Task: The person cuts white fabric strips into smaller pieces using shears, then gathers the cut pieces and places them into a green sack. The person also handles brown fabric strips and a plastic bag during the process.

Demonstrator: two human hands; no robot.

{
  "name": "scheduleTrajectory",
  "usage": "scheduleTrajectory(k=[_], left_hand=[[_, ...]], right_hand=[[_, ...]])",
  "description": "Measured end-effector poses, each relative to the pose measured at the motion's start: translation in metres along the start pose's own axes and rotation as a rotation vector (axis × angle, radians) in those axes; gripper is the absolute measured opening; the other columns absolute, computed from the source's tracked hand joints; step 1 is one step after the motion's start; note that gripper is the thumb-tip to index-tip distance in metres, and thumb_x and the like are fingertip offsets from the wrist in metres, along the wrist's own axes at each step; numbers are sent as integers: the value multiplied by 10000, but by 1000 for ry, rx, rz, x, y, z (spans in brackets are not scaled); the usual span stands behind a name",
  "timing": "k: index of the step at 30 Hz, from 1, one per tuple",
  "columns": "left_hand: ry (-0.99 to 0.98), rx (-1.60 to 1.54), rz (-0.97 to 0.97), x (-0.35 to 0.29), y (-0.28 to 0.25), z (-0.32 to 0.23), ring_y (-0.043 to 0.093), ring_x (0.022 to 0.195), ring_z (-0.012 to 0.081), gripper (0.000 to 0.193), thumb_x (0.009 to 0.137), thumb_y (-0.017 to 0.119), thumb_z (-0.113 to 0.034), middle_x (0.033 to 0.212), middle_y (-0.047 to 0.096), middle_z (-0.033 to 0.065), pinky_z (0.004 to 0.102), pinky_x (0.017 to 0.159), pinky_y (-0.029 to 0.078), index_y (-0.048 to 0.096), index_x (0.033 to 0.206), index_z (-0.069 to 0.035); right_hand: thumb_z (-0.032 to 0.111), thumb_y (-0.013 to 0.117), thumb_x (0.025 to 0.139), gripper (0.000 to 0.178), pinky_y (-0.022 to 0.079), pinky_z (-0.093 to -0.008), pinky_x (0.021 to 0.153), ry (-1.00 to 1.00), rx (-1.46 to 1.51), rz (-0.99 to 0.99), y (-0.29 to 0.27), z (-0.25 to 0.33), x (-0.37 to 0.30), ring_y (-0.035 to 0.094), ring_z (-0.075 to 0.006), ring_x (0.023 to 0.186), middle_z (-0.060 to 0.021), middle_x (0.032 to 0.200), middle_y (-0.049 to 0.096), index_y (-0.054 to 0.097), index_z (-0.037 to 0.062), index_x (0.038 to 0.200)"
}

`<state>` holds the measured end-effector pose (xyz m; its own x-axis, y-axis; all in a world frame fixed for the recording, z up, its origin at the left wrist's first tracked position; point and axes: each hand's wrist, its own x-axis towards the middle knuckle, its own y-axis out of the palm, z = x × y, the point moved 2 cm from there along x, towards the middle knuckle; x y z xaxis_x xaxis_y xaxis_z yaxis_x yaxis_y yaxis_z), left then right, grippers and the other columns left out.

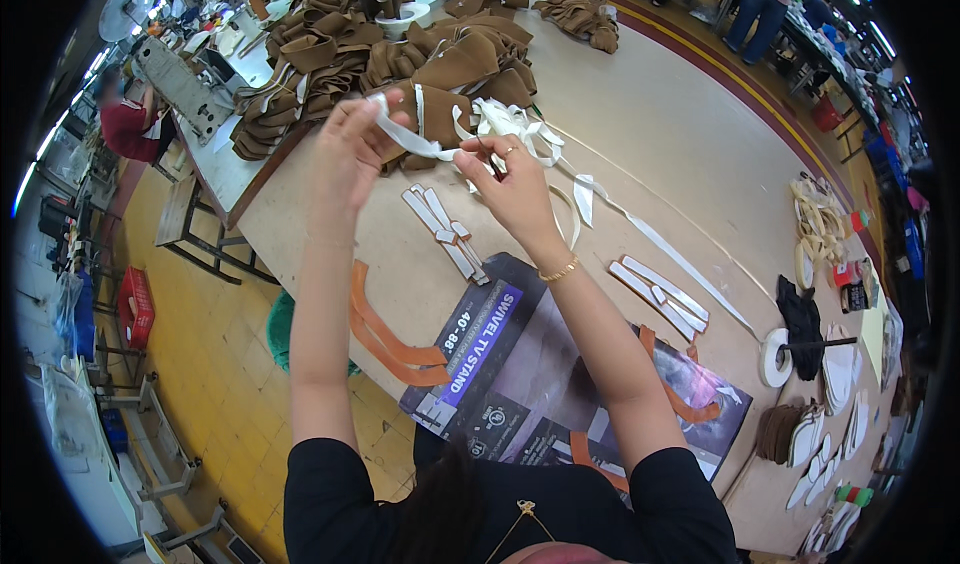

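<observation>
A strip of white tape (405, 138) is stretched between my two hands above the table. My left hand (352, 149) pinches its upper end between thumb and fingers. The other end is closed in the fingertips of my right hand (512, 192). Something small and dark shows at the right palm, too hidden to name. Just beyond the hands lies a heap of loose white tape (510, 124), beside a large pile of brown fabric pieces (460, 64). Below my hands, white-faced strips with brown edges (440, 226) rest on the table.
A flattened printed carton (520, 364) lies before me, with orange-brown curved strips (385, 339) beside and on it. More white-faced strips (660, 292) sit to the right. A tape roll (775, 357) stands near the right edge, past several stacked cut pieces (785, 434). A person (130, 124) sits at far left.
</observation>
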<state>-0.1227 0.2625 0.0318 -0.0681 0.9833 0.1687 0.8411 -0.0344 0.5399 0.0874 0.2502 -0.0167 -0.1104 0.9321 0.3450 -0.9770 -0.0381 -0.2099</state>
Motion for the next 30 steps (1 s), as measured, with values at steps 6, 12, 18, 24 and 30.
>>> scheduleTrajectory(k=[6, 12, 18, 24, 30], left_hand=[[127, -79, 73, -83, 55, 35, 707, 884, 283, 65, 924, 609, -6, 1118, 654, 255, 373, 758, 605, 557, 950, -33], [62, -101, -132, -155, 80, 50, 675, 992, 297, 502, 918, 599, 10, 1086, 609, 149, 333, 736, 619, 327, 1313, -140], [10, -115, -84, -208, 105, 54, 678, 980, 302, 592, 920, 589, 25, 1121, 571, 137, 341, 730, 628, 275, 1389, -154], [54, 32, -87, -250, 115, 65, 679, 982, 305, 608, 931, 579, 21, 1116, 570, 129, 337, 750, 625, 241, 1406, -150], [17, 233, -99, -268, 83, 81, 519, 1211, 253, 690, 918, 617, -5, 1203, 526, 159, 339, 995, 471, 227, 1465, -163]], right_hand=[[379, 735, 859, 394, 391, -220, 506, 438, 287, 307, -38, 37, -64, 509, -50, 583, -27, 839, 679, 689, 17, 1008], [281, 714, 898, 242, 255, -180, 427, 412, 379, -43, -90, 47, -129, 373, 8, 484, 39, 701, 610, 686, 51, 968], [312, 688, 921, 378, 219, -195, 403, 573, 654, 113, -92, 60, -191, 306, 2, 438, 12, 774, 615, 612, 32, 1163], [166, 746, 866, 217, 206, -200, 421, 584, 655, -85, -98, 68, -219, 317, -4, 459, 76, 625, 502, 666, 39, 1024], [177, 740, 865, 336, 372, -187, 595, 280, 133, -21, -126, 96, -223, 464, -13, 668, 31, 831, 618, 637, 64, 1165]])
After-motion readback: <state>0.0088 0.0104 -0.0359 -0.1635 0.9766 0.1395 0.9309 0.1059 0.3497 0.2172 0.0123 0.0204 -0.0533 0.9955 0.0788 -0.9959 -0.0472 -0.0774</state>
